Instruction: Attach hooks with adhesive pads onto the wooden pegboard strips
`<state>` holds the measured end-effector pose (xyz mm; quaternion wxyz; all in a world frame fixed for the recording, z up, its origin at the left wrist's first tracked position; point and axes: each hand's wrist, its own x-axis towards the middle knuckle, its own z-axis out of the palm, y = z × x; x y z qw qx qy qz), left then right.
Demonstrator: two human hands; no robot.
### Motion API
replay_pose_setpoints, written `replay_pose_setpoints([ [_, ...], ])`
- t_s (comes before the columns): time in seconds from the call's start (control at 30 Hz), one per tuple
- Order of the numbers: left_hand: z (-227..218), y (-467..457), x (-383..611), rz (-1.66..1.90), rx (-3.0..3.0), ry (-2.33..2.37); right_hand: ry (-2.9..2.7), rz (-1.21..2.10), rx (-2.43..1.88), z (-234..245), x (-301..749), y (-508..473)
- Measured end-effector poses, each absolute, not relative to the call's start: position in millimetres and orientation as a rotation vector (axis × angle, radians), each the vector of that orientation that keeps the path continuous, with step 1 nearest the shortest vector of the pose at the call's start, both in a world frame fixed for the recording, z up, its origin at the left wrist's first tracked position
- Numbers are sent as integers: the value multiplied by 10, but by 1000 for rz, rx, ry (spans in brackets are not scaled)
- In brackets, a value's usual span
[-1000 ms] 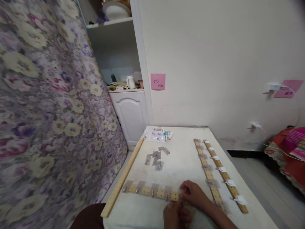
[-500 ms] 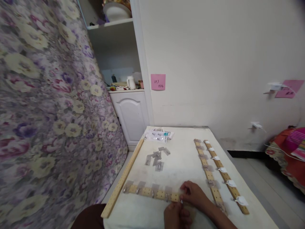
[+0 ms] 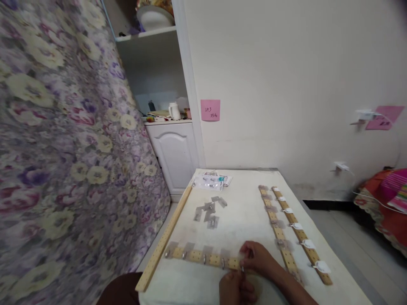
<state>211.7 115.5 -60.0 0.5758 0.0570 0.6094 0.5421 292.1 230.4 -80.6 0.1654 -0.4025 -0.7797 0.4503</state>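
A perforated wooden strip point(image 3: 214, 259) lies crosswise near the table's front, with clear plastic pieces bearing small metal rings or hooks along it. At its right end my right hand point(image 3: 259, 259) bends over the strip, fingers pinched at a clear plastic piece with a small shiny metal part point(image 3: 242, 268). Just below, my left hand point(image 3: 233, 287) is closed at the same end, its fingertips against that metal part; what it grips is mostly hidden. Several loose clear pieces with metal parts point(image 3: 209, 210) lie beyond the strip.
Another perforated wooden strip point(image 3: 165, 239) runs along the table's left edge. On the right lie a strip with clear pieces point(image 3: 280, 234) and one with white hooks point(image 3: 307, 243). Blister packs point(image 3: 208, 182) rest at the far left corner. A floral curtain point(image 3: 79, 148) hangs left.
Both hands stay at the strip's right end with almost no movement. The view has shifted very slightly.
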Motion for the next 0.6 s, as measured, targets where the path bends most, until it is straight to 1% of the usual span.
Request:
replay_pose_setpoints([
  [0.23,-552,1110,2098,1214,96,1413,-2225,1241,-1037,-709,3013,2299],
  [0.43,-559,1059,2074,1210,143,1396,-2276,993,-1041,-617,3184,2299],
  [0.6,-615,981,2051,1178,270,1468,-2361,1032,-1082,-565,3284,2177],
])
